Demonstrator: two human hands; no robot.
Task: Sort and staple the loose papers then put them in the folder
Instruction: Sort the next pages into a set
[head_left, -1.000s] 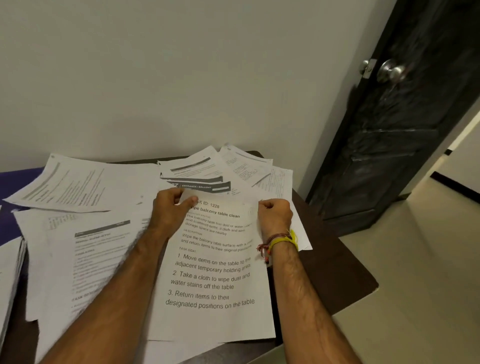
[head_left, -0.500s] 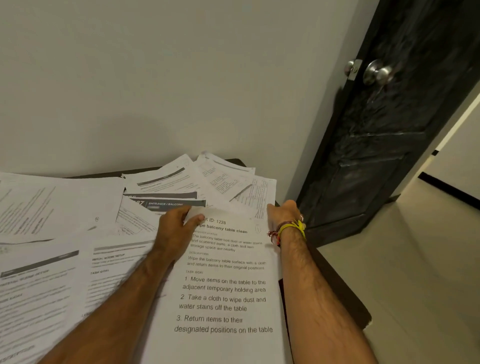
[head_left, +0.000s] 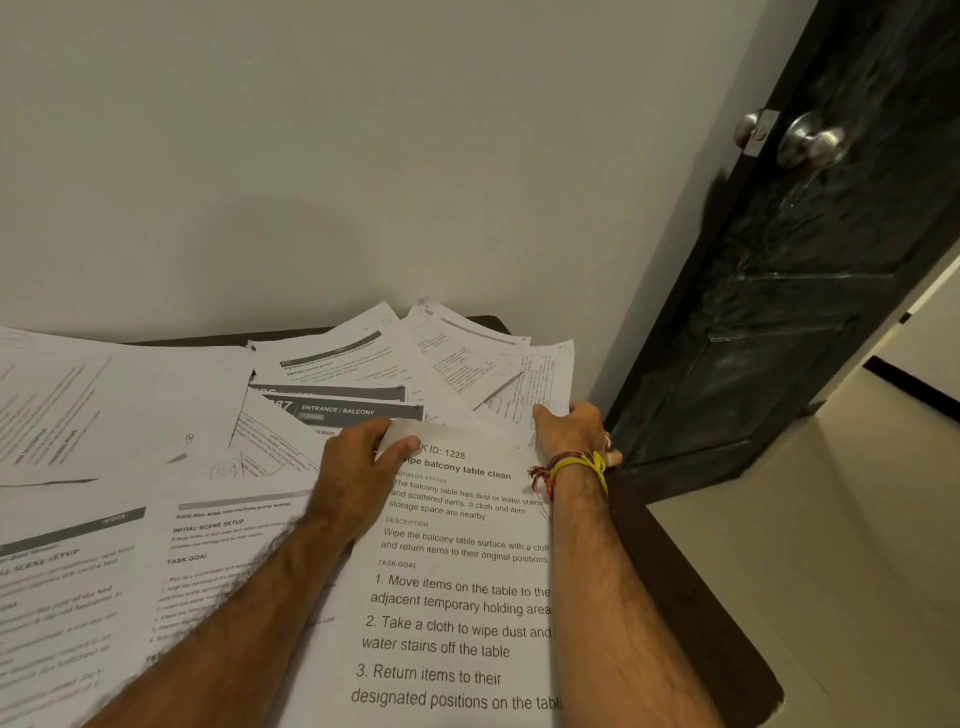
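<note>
A printed sheet headed "Wipe balcony table clean" (head_left: 457, 582) lies on top of the pile in front of me. My left hand (head_left: 358, 478) pinches its curled top left corner between thumb and fingers. My right hand (head_left: 571, 431), with a yellow and red wristband, reaches past the sheet's top right corner and grips the edge of the fanned sheets (head_left: 524, 379) at the table's far right. Many more loose papers (head_left: 156, 467) overlap across the table to the left. No stapler or folder is in view.
The dark brown table (head_left: 696, 597) shows bare along its right edge, which drops to a pale tiled floor. A black door (head_left: 810, 260) with a metal knob stands right of the table. A plain wall rises behind the papers.
My right hand has left the top sheet's right corner and moved right and farther away, onto the sheets at the table's far right. My left hand keeps its pinch. The view has moved closer.
</note>
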